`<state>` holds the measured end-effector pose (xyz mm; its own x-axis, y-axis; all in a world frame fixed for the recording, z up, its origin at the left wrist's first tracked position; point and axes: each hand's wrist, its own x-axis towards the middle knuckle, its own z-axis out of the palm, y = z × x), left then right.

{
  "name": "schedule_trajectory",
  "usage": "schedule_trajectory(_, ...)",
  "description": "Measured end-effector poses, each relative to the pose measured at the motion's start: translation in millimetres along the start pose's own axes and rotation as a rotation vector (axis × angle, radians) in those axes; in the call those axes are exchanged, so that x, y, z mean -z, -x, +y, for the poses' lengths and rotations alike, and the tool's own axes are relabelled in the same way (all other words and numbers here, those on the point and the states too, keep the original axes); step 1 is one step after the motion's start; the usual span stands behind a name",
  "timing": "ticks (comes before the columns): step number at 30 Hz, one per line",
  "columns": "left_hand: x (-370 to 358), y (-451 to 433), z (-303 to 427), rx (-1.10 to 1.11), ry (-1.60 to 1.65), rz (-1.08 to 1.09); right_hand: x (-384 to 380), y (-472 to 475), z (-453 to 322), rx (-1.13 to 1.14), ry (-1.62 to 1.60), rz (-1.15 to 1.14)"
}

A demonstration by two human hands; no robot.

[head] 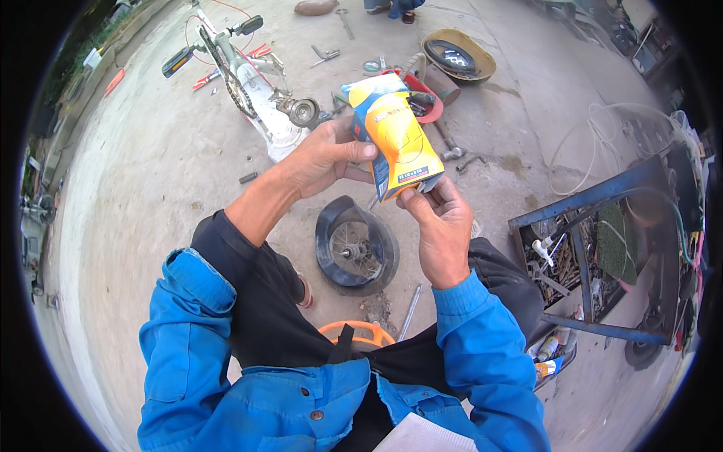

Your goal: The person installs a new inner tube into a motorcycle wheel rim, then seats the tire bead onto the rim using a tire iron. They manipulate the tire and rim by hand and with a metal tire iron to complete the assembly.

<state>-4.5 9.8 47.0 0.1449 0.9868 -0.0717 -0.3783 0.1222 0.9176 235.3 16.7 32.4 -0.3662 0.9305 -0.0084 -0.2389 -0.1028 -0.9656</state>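
A yellow and blue cardboard box (398,127) with printing on it is held up in front of me between both hands. My left hand (330,155) grips its left side, thumb on the edge of the printed face. At the lower end, my right hand (438,217) pinches the end flap with thumb and fingers; the flap looks partly raised. What the box holds is hidden. Below it on the concrete lies a small spoked wheel (351,248), with a loose black rubber tyre or tube (333,265) sitting around it.
A white bicycle frame (254,85) lies ahead on the left. Hammer (452,148), red container (432,107) and tan basin (486,59) are beyond the box. To my right stands a blue metal tool rack (599,192). Another person's feet (395,10) show at the top.
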Motion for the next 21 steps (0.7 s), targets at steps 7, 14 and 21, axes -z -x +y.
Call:
schedule_trajectory(7,5.5,2.6,3.9,0.002,0.017,-0.010,-1.8,-1.1,4.2,-0.010,0.020,-0.003)
schedule_trajectory(14,16.5,7.5,5.9,0.016,0.032,0.026,2.2,-0.2,6.7,-0.024,0.040,0.008)
schedule_trajectory(21,21.1,2.2,-0.4,0.034,-0.017,0.016,7.7,-1.7,7.6,-0.039,0.184,0.036)
